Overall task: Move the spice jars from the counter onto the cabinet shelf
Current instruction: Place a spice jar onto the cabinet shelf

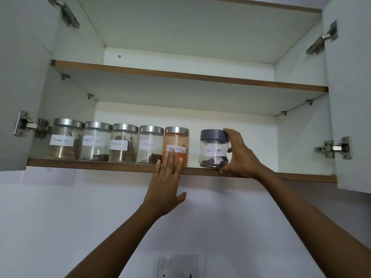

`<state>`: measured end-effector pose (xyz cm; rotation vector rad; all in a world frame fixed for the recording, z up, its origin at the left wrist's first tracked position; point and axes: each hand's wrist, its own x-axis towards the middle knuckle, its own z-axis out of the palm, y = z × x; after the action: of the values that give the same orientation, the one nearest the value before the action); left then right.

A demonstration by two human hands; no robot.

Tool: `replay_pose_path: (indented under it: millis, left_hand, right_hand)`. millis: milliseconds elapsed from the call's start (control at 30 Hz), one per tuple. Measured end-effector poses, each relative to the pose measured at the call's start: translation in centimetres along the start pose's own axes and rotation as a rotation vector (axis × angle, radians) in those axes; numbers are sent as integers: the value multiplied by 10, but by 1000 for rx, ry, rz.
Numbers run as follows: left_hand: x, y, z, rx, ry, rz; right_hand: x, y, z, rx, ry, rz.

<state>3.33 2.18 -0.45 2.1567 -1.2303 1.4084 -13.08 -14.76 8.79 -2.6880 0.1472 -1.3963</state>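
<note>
Several glass spice jars with steel lids stand in a row on the lower cabinet shelf point(100, 164); the rightmost of them holds orange red chilli powder point(178, 141). Right of it, with a gap between, stands a short jar with a grey lid labelled Black Pepper point(213, 151). My right hand point(241, 155) grips that jar from its right side, thumb under the base and fingers at the lid. My left hand point(167, 183) is flat and open, its fingertips resting on the front of the red chilli powder jar. The counter is out of view.
Both white cabinet doors stand open at the left point(18, 77) and right point(351, 97). The upper shelf point(190, 76) shows nothing on it. The lower shelf has free room right of the grey-lidded jar. A wall socket plate point(178, 263) sits below.
</note>
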Motion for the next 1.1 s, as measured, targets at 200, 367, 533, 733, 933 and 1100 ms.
replay_pose_path:
  millis: [200,367,533,733,933,1100]
  left_hand:
    - [-3,-4,8,50,13,31]
    - [-2,-4,12,21,10,23]
    - [0,-5,7,5,-11,57]
    - [0,-4,-2,5,-88,37]
    - [-17,16,-16,-93,-89,100]
    - [-64,65,-5,-347,-30,272]
  right_hand:
    - [21,8,17,232,-77,31]
    - [30,7,39,293,11,73]
    - [35,-1,48,272,33,89]
    - [23,-2,53,293,18,86]
    - [-35,-7,37,381,168,109]
    - [-118,1,23,274,159,108]
